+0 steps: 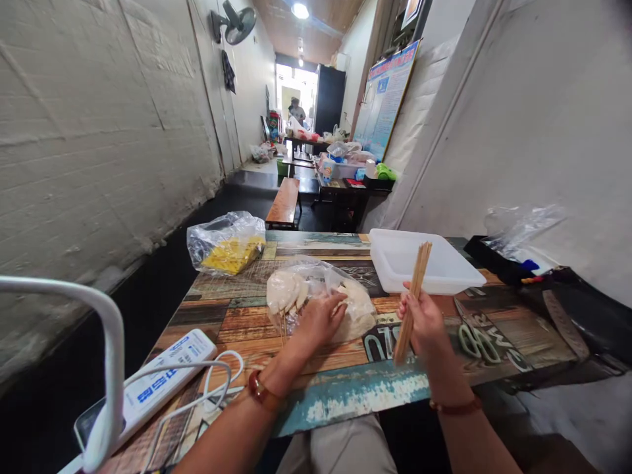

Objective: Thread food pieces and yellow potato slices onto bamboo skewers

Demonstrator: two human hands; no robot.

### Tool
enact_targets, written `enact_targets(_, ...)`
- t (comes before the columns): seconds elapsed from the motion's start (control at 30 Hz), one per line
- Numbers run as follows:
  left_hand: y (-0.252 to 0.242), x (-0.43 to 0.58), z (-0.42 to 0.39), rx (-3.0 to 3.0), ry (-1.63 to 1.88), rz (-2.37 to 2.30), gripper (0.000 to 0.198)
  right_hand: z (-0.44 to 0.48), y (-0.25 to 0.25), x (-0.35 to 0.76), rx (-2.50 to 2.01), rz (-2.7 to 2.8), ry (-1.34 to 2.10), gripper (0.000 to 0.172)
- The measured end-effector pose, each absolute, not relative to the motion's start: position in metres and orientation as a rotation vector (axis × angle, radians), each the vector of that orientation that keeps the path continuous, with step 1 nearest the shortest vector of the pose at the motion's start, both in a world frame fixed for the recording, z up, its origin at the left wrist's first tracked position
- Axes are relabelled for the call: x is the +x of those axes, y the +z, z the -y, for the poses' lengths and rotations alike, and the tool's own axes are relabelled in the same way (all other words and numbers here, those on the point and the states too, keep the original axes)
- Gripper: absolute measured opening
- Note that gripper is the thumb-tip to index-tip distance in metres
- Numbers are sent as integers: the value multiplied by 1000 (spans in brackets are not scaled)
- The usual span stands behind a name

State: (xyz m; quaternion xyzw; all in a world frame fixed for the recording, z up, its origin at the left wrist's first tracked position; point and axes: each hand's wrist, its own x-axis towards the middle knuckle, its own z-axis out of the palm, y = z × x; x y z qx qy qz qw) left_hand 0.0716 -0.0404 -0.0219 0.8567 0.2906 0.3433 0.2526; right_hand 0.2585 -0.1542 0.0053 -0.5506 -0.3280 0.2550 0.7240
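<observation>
My right hand [423, 319] is closed round a bundle of thin wooden skewers [419, 271], held nearly upright above the table. My left hand [320, 319] reaches over a clear plastic bag [316, 268], its fingers apart and slightly bent at the edge of a pile of pale, flat slices [363, 308]. Whether the fingertips touch the slices I cannot tell. Left of that hand, more pale round slices [285, 289] lie on the bag, with thin sticks [283, 327] pointing from them toward me.
A white plastic tub [447, 284] stands behind my right hand. A clear bag of yellow pieces [232, 253] lies at the far left. A white power strip [162, 382] with cables occupies the near left. At right are a black tray [498, 260] and a dark bag [592, 309].
</observation>
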Motion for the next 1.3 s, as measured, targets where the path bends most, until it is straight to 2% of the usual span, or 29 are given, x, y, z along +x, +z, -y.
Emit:
enact_targets(0.1, -9, 73, 46, 2114, 812, -668, 19, 140, 7, 249, -1005, 573, 641, 24)
enact_targets(0.3, 4, 71, 50, 1909, 664, -544, 18, 127, 9, 244, -870, 456, 550, 11)
enact_targets(0.53, -4, 72, 51, 1999, 588, -511, 16, 125, 8, 238, -860, 392, 533, 11)
enact_targets(0.97, 0, 69, 54, 2428, 703, -419, 17, 128, 3, 236, -902, 385, 496, 18)
enact_targets(1.3, -4, 70, 56, 2478, 749, -506, 14, 129, 5, 231, -951, 408, 473, 16)
